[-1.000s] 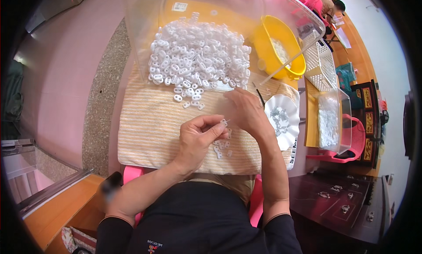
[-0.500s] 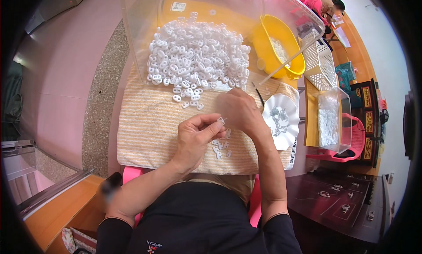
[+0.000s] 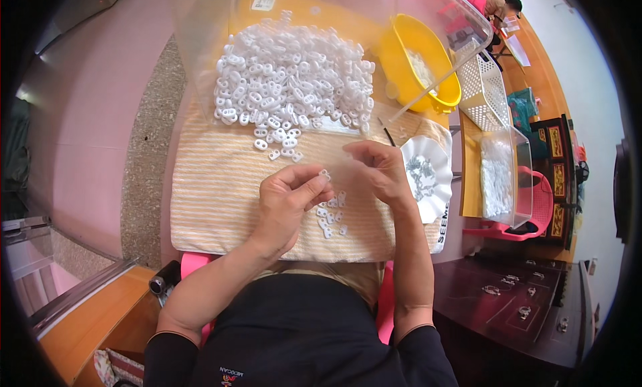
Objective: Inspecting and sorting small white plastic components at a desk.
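Note:
My left hand is closed in a pinch, with a small white two-holed plastic piece between thumb and forefinger. To its right, my right hand hovers over the towel, apart from that piece. Its fingertips are smeared by motion, so whether they hold anything is unclear. Several similar white pieces lie on the striped towel just below my hands. Beyond them, a big heap of white pieces spills out of a clear plastic bin. Beside my right hand stands a white scalloped dish with small grey parts in it.
The clear bin opens toward me. A yellow tub with white pieces sits at the far right, near a thin black tool. Further right are a white perforated basket, another clear box and a pink chair.
My right hand has drawn away to the right from the white piece in my left hand. The left hand keeps its pinch. The whole view has shifted slightly.

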A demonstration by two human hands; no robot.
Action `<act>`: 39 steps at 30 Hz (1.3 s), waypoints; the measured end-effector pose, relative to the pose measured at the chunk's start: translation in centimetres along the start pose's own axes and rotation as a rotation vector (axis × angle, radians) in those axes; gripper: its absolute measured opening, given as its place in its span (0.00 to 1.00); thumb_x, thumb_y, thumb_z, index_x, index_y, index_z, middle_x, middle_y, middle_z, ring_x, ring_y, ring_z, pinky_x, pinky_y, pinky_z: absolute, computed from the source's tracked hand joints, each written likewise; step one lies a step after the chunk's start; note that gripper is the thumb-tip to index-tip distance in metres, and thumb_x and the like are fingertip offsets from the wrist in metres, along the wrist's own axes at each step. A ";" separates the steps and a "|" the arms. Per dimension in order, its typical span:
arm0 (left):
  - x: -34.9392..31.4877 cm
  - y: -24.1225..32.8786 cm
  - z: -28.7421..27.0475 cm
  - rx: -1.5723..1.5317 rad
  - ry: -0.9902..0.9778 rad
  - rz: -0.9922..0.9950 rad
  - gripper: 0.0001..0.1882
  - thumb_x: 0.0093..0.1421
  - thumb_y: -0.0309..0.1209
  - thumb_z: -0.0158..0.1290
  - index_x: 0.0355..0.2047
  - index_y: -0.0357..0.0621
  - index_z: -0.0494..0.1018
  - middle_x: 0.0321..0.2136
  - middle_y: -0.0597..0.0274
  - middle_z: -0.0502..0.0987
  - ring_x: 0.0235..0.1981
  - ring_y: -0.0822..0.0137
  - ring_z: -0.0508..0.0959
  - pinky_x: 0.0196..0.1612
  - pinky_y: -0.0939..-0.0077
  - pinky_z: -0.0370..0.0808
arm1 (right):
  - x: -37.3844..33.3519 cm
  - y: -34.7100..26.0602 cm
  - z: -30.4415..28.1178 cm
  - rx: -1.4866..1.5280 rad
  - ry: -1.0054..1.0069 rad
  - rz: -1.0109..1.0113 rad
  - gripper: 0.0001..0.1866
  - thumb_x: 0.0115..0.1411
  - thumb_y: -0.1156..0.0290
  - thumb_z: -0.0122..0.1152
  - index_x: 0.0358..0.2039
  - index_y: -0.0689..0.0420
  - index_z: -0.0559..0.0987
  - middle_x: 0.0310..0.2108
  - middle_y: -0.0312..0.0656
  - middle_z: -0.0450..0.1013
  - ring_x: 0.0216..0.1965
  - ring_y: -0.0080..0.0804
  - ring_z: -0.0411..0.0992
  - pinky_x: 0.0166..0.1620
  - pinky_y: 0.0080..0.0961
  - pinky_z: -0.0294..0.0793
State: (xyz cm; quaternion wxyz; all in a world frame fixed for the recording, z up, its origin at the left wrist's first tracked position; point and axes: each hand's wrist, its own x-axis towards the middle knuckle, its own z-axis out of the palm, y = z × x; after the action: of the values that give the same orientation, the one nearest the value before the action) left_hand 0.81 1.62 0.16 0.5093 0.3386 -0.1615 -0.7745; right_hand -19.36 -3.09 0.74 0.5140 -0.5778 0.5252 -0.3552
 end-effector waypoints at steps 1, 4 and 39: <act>0.0 0.0 -0.1 0.001 0.002 -0.002 0.09 0.60 0.20 0.54 0.42 0.35 0.73 0.33 0.59 0.77 0.34 0.70 0.79 0.42 0.73 0.80 | -0.2 0.0 0.1 0.054 -0.004 0.004 0.13 0.56 0.77 0.65 0.42 0.66 0.78 0.28 0.34 0.75 0.27 0.17 0.72 0.30 0.16 0.74; 0.1 -0.1 -0.2 -0.008 0.010 -0.019 0.09 0.60 0.21 0.54 0.42 0.35 0.73 0.34 0.59 0.77 0.34 0.70 0.79 0.42 0.74 0.80 | -0.7 -0.6 0.5 0.151 -0.008 0.041 0.14 0.56 0.77 0.65 0.43 0.65 0.77 0.29 0.36 0.75 0.27 0.19 0.73 0.31 0.16 0.75; 0.4 0.2 -0.1 0.065 0.012 -0.083 0.09 0.60 0.22 0.55 0.42 0.34 0.74 0.34 0.59 0.79 0.33 0.72 0.79 0.40 0.78 0.80 | -2.4 -0.7 2.1 0.256 0.023 0.094 0.13 0.62 0.75 0.58 0.46 0.67 0.76 0.34 0.41 0.78 0.35 0.24 0.76 0.40 0.20 0.75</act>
State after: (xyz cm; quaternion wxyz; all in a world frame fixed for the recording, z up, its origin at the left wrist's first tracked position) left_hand 0.97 1.17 0.05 0.4666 0.3661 -0.1691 -0.7872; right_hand -17.66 -0.29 1.24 0.5936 -0.4782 0.5080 -0.4011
